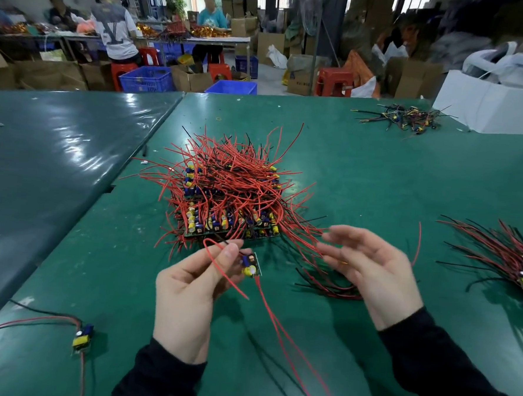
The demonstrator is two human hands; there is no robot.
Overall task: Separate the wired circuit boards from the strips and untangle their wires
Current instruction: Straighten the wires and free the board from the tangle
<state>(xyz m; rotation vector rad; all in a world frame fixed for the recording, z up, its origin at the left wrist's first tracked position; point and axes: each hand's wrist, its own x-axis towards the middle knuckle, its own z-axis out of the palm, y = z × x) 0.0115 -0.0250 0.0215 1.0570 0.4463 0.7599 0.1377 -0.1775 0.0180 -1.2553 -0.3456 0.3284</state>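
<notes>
Green board [251, 266] pinched in left hand [192, 288]; right hand [372, 266] loose.

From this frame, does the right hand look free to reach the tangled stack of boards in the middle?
Probably yes. The right hand is open, holds nothing and hovers just beside the stack of boards, with only loose red wires between them.

Single board [250, 267] w/ red wires, held up nr tangled stack [228, 195].
</notes>
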